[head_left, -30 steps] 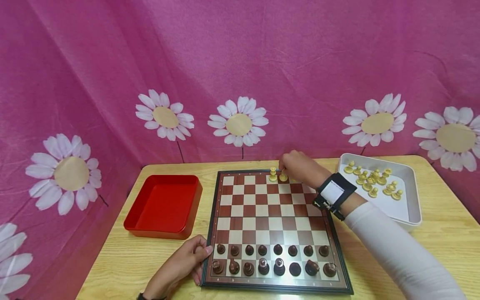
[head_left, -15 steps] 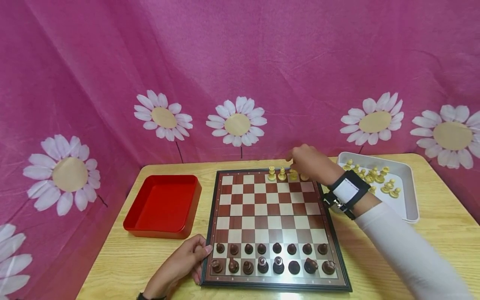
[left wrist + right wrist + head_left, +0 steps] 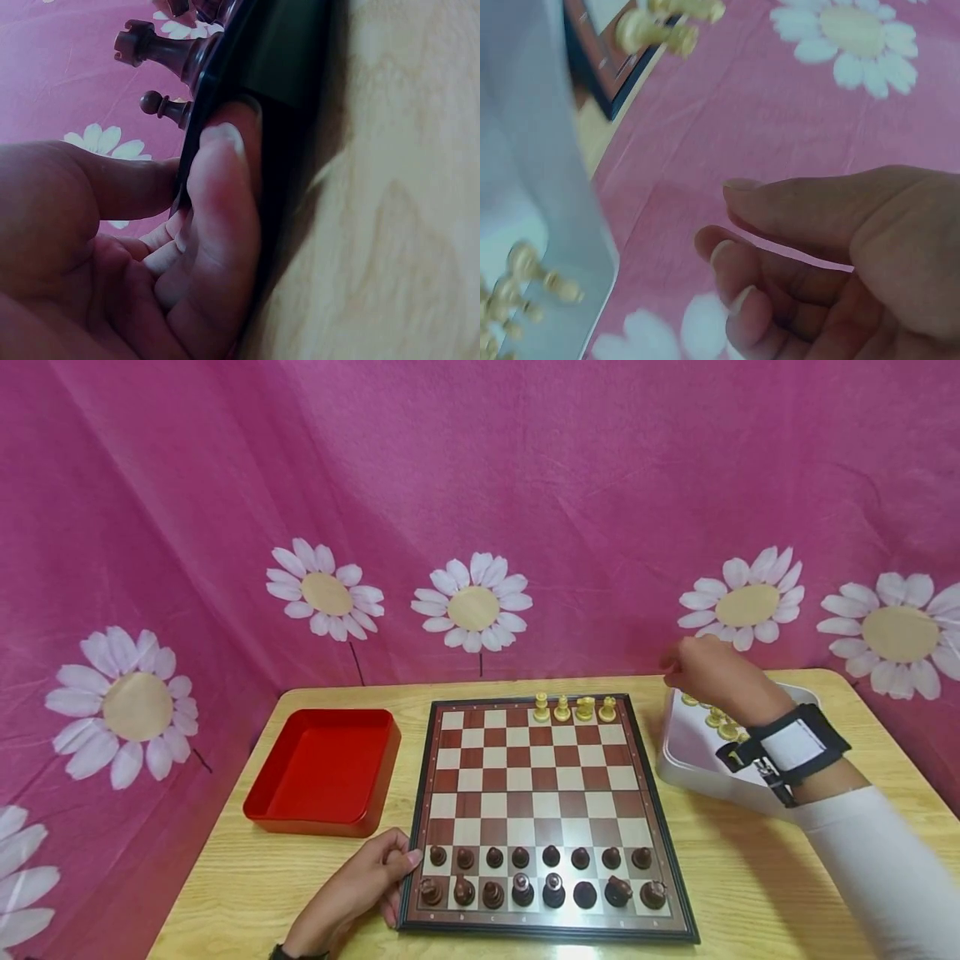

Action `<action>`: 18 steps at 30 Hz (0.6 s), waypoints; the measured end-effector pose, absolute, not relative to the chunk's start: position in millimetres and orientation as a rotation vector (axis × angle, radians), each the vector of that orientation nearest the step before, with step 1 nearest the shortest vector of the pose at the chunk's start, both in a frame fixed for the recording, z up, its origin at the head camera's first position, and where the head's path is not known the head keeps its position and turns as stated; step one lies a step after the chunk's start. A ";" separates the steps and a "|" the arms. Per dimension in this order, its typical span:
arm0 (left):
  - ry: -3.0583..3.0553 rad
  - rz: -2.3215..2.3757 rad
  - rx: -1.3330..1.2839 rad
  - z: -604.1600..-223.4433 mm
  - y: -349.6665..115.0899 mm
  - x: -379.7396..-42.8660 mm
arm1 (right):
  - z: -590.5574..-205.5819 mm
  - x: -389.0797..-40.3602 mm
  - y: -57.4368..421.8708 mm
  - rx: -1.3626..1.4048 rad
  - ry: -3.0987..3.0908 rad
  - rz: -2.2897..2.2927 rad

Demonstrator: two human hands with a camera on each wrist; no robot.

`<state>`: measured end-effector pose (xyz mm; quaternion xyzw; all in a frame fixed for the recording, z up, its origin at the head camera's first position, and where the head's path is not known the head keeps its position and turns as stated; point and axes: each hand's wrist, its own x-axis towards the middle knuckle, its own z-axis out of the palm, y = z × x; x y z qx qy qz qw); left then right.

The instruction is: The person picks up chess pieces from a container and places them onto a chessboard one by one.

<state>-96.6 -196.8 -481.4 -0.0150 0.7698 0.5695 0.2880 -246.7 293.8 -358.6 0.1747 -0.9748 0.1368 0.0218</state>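
A chessboard (image 3: 525, 781) lies on the table, and my left hand (image 3: 367, 881) grips its near left edge. In the left wrist view the thumb is on the board's top side and the fingers curl against its rim. Two rows of dark chess pieces (image 3: 522, 890) stand on the near side. On the far row, toward the right, are a light rook (image 3: 607, 710), knight (image 3: 585, 710), bishop (image 3: 562, 710) and a taller light piece (image 3: 541, 708). My right hand (image 3: 723, 681) hovers over the white tray (image 3: 693, 783), fingers loosely bent, holding nothing. Light pieces (image 3: 525, 289) lie inside the tray, partly hidden by that hand.
A red tray (image 3: 322, 768) stands left of the board. The wooden table (image 3: 727, 852) ends at the back against a pink curtain (image 3: 600, 527) printed with daisies.
My right hand has set light pieces on the far row, let go and moved right to the white tray. My left hand stays on the board's edge.
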 end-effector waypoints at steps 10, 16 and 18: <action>2.043 1.530 -0.059 -479.5 -194.4 -96.8 | -369.0 -243.2 351.1 0.376 -3.087 0.431; 2.043 1.522 -0.063 -480.6 -194.0 -96.3 | -375.6 -237.5 378.2 0.316 -3.063 0.455; 2.050 1.525 -0.058 -481.2 -194.2 -96.2 | -377.4 -234.1 385.4 0.288 -3.078 0.474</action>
